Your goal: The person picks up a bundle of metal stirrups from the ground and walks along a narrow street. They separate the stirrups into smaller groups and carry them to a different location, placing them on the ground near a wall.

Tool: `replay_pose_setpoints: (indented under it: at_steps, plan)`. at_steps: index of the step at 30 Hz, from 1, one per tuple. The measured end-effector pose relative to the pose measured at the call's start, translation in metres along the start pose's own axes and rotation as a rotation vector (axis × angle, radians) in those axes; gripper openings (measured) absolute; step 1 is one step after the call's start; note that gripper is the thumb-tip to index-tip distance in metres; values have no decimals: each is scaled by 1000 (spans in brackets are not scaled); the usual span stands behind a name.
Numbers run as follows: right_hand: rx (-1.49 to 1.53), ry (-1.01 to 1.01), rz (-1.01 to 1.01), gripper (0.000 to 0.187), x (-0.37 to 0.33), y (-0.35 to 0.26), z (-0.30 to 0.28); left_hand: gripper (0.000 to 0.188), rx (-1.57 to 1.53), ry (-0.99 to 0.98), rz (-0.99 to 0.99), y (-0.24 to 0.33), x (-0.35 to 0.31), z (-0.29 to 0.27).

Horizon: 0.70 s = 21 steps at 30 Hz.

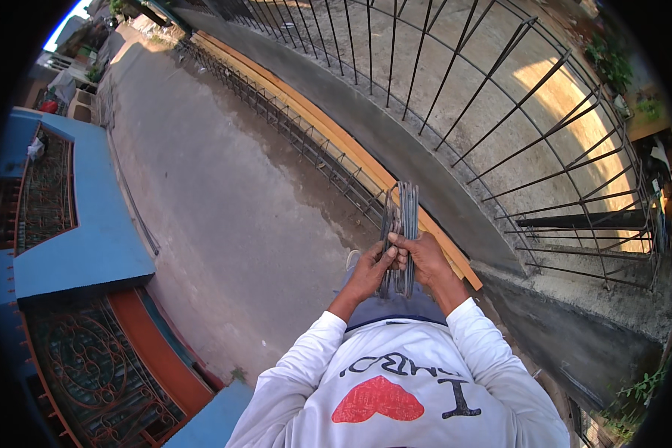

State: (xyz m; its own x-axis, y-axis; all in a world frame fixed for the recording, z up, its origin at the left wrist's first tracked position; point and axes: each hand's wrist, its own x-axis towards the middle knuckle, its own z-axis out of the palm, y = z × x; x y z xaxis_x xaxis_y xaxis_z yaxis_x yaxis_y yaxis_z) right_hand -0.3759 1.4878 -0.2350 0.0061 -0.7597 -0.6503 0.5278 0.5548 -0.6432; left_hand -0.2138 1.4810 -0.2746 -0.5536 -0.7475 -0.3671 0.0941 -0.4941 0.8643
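A bundle of bent steel rebar stirrups [408, 205] is held upright in front of my waist, several thin grey rods side by side. My left hand [373, 267] is closed round the left part of the bundle, where the rods look darker. On its right part, my right hand [424, 255] is closed too, with the thumb laid across the front. Both thumbs nearly meet at the middle. The rods stick out above and below my fingers, and the palms hide their middle.
A long rebar cage [276, 116] lies on the ground beside orange-yellow timber planks [336, 133]. To the right, a low concrete wall [455, 187] borders a standing grid of rebar [493, 78]. A grey paved lane [201, 172] runs along the left, past a blue wall [104, 224] with metal gates.
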Motion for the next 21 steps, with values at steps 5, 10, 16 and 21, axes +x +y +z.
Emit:
replay_pose_setpoints:
  at_steps: [5, 10, 16, 21]
  plan:
    - [-8, 34, 42, 18, 12, -5, -19, 30, -75, 188, -106, -4, -1, -17]
    - [-146, 40, 76, 19, 8, -12, -44, 30, -233, 330, -99, 21, 7, -31]
    - [-329, 18, 130, 20, -2, -16, -50, 27, -331, 459, -165, 26, 19, -52]
    - [-353, -30, 146, 23, 0, 3, -57, 27, -325, 505, -152, 25, 27, -51]
